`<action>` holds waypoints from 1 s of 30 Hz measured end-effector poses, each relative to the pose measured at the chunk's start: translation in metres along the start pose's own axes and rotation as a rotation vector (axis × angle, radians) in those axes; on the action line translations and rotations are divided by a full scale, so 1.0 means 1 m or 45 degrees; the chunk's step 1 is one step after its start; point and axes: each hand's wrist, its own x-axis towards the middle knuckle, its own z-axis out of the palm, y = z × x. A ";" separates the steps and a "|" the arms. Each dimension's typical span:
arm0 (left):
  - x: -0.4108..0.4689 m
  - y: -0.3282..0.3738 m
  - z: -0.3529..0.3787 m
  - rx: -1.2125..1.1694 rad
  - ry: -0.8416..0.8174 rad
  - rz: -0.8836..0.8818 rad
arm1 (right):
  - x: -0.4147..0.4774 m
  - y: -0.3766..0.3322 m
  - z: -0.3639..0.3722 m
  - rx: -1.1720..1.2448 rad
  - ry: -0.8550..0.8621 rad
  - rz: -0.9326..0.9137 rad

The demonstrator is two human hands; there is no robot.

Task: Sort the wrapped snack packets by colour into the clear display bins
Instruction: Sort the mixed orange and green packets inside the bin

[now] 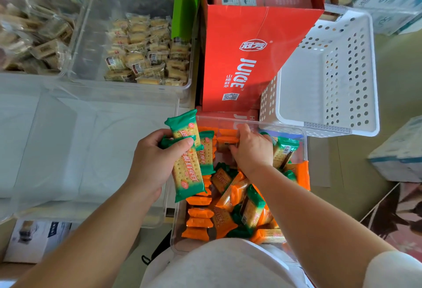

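Everything's parked on a pale greenish floor (392, 63). Straight on it you've got a red juice carton (246, 59), a blue-and-white box (402, 157) off right, and a patterned rug (397, 214) in the corner. The big clear bin (68, 150) fills the left; can't tell what's under it.

Pale olive floor (397, 63) shows along the right edge, with a dark patterned rug (402, 214) in the lower right corner. At upper centre stands a red juice carton (246, 59), a white perforated basket (328, 77) just right of it.
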 end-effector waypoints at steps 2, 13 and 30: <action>-0.001 0.001 0.000 0.010 -0.006 0.000 | 0.003 -0.005 0.002 0.091 -0.061 0.013; -0.006 0.001 0.004 0.010 -0.012 0.022 | -0.006 0.021 -0.022 0.175 -0.262 -0.217; -0.021 -0.003 -0.001 0.093 -0.042 -0.002 | -0.008 0.008 -0.027 -0.112 -0.262 -0.405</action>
